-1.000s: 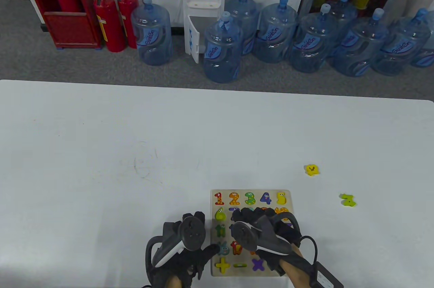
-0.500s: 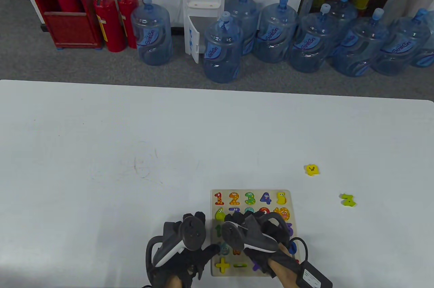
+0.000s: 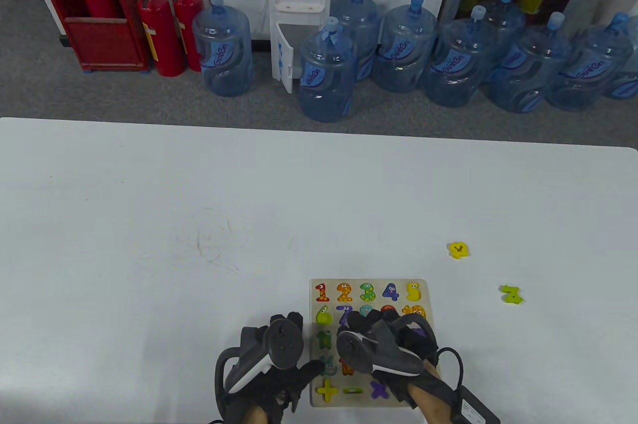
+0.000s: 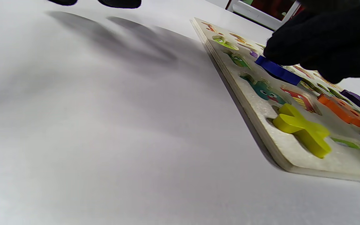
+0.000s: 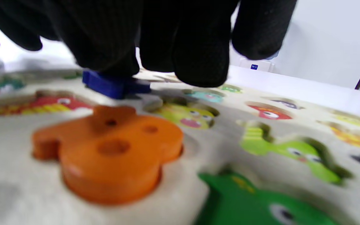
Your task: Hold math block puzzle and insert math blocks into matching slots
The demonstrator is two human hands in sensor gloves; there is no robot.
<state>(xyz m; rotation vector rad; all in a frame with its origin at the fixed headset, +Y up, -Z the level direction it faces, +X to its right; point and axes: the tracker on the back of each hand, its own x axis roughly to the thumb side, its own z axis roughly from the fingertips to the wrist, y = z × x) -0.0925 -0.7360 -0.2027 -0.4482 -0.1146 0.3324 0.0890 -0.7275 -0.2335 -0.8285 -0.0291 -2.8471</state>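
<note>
two hands at the puzzle board [image 3: 369, 282] near the table's front edge; right hand [image 3: 386, 344] pinches a small blue block [image 4: 277, 71] by its edges, likely light, rigid; left hand [image 3: 271, 369] rests beside it, grip unclear.

The right hand [image 3: 386, 351] covers the middle of the puzzle board [image 3: 417, 286], so which slot that blue block [image 5: 112, 84] sits over is probably anyone's guess.

Both the left hand [image 3: 264, 384] and the right hand [image 3: 398, 359] wear black knit gloves, grey trackers strapped on their backs, bare wrists behind.
</note>
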